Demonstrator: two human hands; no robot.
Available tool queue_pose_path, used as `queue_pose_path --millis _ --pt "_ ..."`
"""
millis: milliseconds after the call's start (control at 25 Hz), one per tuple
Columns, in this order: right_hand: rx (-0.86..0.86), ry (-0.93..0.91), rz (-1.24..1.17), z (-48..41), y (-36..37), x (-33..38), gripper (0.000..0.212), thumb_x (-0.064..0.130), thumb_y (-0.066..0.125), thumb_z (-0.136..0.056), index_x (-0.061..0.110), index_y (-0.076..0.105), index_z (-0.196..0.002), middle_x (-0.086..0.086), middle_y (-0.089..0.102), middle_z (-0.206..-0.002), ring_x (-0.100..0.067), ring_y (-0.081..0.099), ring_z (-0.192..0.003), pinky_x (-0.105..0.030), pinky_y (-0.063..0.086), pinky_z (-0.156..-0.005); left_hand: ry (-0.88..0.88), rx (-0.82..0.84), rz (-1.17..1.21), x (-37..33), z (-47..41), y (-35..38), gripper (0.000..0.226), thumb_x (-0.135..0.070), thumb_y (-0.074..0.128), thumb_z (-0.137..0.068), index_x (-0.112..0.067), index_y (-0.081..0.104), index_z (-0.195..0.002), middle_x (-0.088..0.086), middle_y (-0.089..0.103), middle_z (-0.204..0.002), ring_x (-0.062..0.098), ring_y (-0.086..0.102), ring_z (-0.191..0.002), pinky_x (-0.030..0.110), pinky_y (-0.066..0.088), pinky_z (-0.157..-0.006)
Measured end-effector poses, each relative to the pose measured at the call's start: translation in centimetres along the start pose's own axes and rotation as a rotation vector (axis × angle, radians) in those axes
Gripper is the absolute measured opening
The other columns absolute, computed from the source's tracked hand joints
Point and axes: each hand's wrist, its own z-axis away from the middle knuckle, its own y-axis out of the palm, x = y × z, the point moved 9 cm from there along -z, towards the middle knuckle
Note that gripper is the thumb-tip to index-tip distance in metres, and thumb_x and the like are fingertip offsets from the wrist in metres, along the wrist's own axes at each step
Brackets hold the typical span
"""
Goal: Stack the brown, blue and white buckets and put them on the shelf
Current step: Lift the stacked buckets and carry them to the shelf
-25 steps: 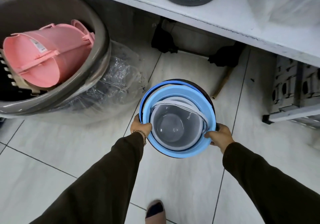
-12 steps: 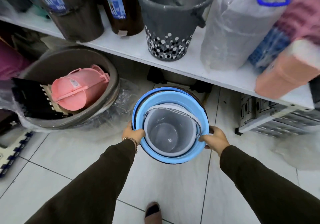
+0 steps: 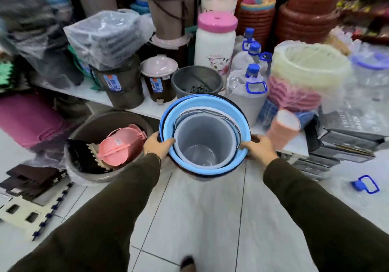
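Head view: white bucket (image 3: 205, 145) nested in blue bucket (image 3: 210, 108), inside brown bucket (image 3: 242, 111). Left hand (image 3: 156, 146) and right hand (image 3: 260, 148) grip opposite rims, stack held above floor (image 3: 200, 208), before the shelf (image 3: 147, 108).

Dark olive long sleeves (image 3: 117, 208), thin bracelet (image 3: 156, 157) at left wrist.

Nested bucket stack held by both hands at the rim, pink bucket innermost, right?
Not quite. The innermost bucket is the white bucket, not pink; it sits inside the blue bucket. Both the left hand and right hand do grip the stack at the rim, as the head view shows.
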Motion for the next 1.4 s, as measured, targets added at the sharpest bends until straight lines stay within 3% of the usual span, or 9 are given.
queue_pose_path --millis 120,400,520,640,760,880,1200,1320,1400 --pt "-0.025 -0.107 0.012 1.5 -1.7 5.4 0.039 0.002 0.074 -0.068 0.005 0.068 -0.107 -0.008 0.073 -0.087 -0.025 0.071 -0.073 -0.033 0.062 -0.060 0.121 -0.003 0.034 -5.4 0.9 -1.6 0.062 -0.042 0.078 -0.062 -0.012 0.069 -0.116 0.008 0.073 -0.112 0.027 0.068 -0.102 0.046 0.053 -0.097" --pt "-0.003 -0.273 -0.024 -2.3 -2.4 19.6 0.033 -0.002 0.071 -0.072 -0.001 0.068 -0.105 -0.013 0.071 -0.087 -0.030 0.068 -0.072 -0.038 0.062 -0.063 0.238 -0.025 0.165 -17.8 -4.9 -3.0 0.056 -0.042 0.082 -0.059 -0.010 0.074 -0.104 0.013 0.076 -0.097 0.031 0.072 -0.088 0.051 0.059 -0.084" --pt "-0.010 -0.314 -0.046 -7.1 -1.4 25.3 0.034 -0.003 0.069 -0.073 -0.003 0.068 -0.107 -0.015 0.070 -0.086 -0.025 0.066 -0.065 -0.027 0.060 -0.049 0.253 0.002 0.205 -23.7 -9.7 -2.7 0.050 -0.036 0.081 -0.066 -0.010 0.070 -0.108 0.011 0.075 -0.098 0.028 0.071 -0.083 0.035 0.063 -0.072" --pt "-0.041 -0.321 -0.066 -12.5 -0.1 29.8 0.035 -0.002 0.070 -0.072 -0.003 0.069 -0.107 -0.018 0.072 -0.092 -0.024 0.067 -0.065 -0.023 0.054 -0.044 0.287 0.020 0.190 -28.6 -16.0 -1.6 0.048 -0.029 0.079 -0.074 -0.008 0.068 -0.116 0.009 0.072 -0.107 0.027 0.069 -0.091 0.029 0.061 -0.074" --pt "-0.071 -0.289 -0.088 -18.0 1.4 31.9 0.038 0.004 0.073 -0.064 0.000 0.072 -0.102 -0.019 0.076 -0.094 -0.032 0.073 -0.075 -0.035 0.061 -0.058 0.285 0.042 0.160 -31.7 -22.3 -0.4 0.046 -0.029 0.080 -0.072 -0.008 0.070 -0.112 0.013 0.074 -0.106 0.032 0.070 -0.094 0.044 0.058 -0.087" --pt "-0.081 -0.239 -0.089 -22.9 3.3 32.4 0.040 0.011 0.075 -0.057 0.002 0.074 -0.096 -0.023 0.076 -0.093 -0.040 0.074 -0.086 -0.052 0.063 -0.072 0.254 0.082 0.154 -32.8 -28.0 1.4 0.044 -0.023 0.078 -0.076 -0.005 0.068 -0.115 0.015 0.072 -0.105 0.031 0.069 -0.087 0.038 0.058 -0.077" --pt "-0.020 0.013 -0.003 -33.4 8.8 25.9 0.038 0.008 0.073 -0.068 -0.002 0.071 -0.105 -0.024 0.075 -0.095 -0.036 0.073 -0.083 -0.040 0.063 -0.062 -0.001 0.112 0.050 -24.7 -38.2 6.3 0.037 -0.021 0.079 -0.072 -0.006 0.070 -0.105 0.017 0.073 -0.099 0.030 0.068 -0.083 0.046 0.058 -0.085" --pt "-0.009 0.104 0.072 -36.6 10.3 22.8 0.047 0.018 0.073 -0.055 0.001 0.075 -0.098 -0.020 0.076 -0.087 -0.033 0.074 -0.078 -0.047 0.064 -0.067 -0.118 0.096 0.018 -21.1 -39.7 7.9 0.035 -0.014 0.074 -0.079 -0.002 0.066 -0.111 0.015 0.069 -0.096 0.030 0.064 -0.075 0.037 0.057 -0.066" --pt "0.008 0.163 0.117 -37.9 11.0 20.3 0.041 0.017 0.074 -0.057 0.002 0.074 -0.095 -0.019 0.076 -0.086 -0.034 0.075 -0.078 -0.050 0.063 -0.069 -0.198 0.101 -0.017 -19.2 -39.8 8.7 0.032 -0.011 0.072 -0.080 -0.004 0.065 -0.110 0.012 0.066 -0.099 0.030 0.062 -0.079 0.034 0.053 -0.064"
